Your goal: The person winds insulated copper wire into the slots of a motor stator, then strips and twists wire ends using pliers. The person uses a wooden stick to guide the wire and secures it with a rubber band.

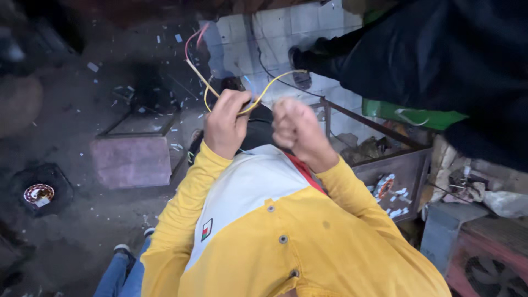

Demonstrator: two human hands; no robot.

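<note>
Thin yellow wire [275, 80] loops up in front of the person's chest, high in the middle of the view. It bends from the left hand [226, 124] in a curve over toward the right hand [297, 130]. The left hand is curled tight around the wire, with the fingers folded over it. The right hand is balled into a fist, and I cannot tell if the wire's end is inside it, because the fingers hide that spot. A thin pink wire [191, 42] pokes up from the far left of the yellow one, and its end fades into the dark.

Both arms wear yellow sleeves [181, 203]. Far right, another person's dark sleeve [440, 55] is cut off by the edge. On the left floor sits a pale purple block [132, 161]. On the right stands a rusty metal box [393, 170] with blurry bits inside that are hard to make out.
</note>
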